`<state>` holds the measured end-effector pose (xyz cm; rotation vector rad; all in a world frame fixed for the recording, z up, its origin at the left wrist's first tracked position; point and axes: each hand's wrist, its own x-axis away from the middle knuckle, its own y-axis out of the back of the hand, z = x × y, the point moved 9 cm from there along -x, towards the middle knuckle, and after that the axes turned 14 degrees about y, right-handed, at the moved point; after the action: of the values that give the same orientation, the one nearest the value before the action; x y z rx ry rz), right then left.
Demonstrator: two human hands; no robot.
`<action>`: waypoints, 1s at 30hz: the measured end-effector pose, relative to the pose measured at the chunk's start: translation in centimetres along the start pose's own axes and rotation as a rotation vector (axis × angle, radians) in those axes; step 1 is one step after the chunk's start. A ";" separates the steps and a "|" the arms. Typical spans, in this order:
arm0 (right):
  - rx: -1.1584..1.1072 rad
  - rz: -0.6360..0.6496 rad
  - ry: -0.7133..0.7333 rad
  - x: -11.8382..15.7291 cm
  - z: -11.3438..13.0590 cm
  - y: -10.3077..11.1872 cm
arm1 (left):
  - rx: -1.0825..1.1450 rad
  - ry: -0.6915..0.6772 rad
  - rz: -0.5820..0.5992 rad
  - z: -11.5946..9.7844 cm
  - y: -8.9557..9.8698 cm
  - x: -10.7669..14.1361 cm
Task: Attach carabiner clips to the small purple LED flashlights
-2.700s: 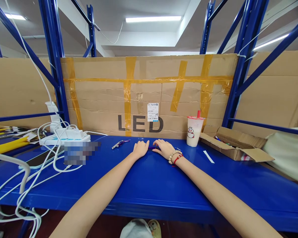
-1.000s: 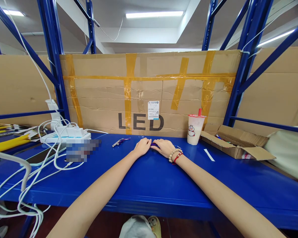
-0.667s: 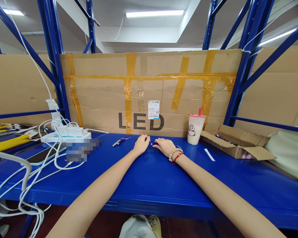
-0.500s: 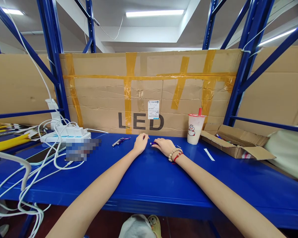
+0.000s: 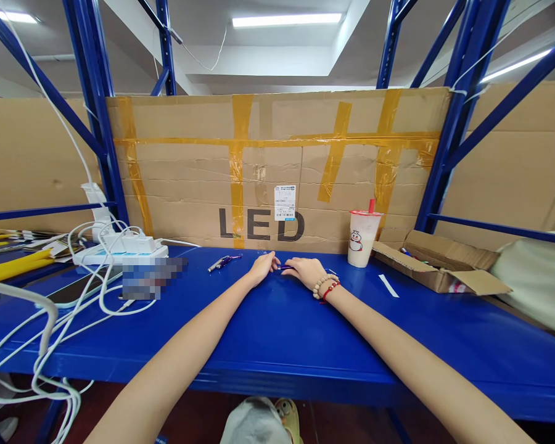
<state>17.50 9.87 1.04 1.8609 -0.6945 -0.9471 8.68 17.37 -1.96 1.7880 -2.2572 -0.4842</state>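
Note:
My right hand (image 5: 306, 272) is closed around a dark blue-purple pen (image 5: 285, 267), whose left end sticks out past the fingertips toward my left hand (image 5: 263, 269). The left fingers are curled together close to that end; whatever they pinch is too small to make out. Left of my hands, a purple pen (image 5: 228, 261) lies on the blue shelf top (image 5: 277, 333) beside a silvery pen-like piece (image 5: 214, 266). Part of a small light-coloured piece (image 5: 333, 272) shows just behind my right wrist.
A drink cup (image 5: 363, 240) with a red straw stands right of my hands. Beyond it sit a paper strip (image 5: 388, 285) and an open cardboard box (image 5: 437, 265) with pens inside. White cables (image 5: 104, 290), a power strip (image 5: 120, 246) and a phone (image 5: 76, 290) crowd the left. Cardboard (image 5: 189, 179) walls the back.
My left hand has turned slightly, its fingers curling in toward the pen's end. The pen in my right hand now points at the left fingertips, with a smaller gap between the hands.

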 end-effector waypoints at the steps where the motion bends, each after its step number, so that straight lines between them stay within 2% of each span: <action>1: -0.001 -0.002 -0.001 0.0 0.0 0.0 | 0.002 0.000 0.001 0.0 0.0 -0.1; 30: -0.004 0.032 -0.024 0.2 0.1 0.3 | 0.058 0.022 0.010 -0.2 0.0 0.5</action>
<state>17.54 9.56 1.22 1.8321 -0.7347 -0.9512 8.66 16.86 -1.84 1.7991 -2.2870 -0.3997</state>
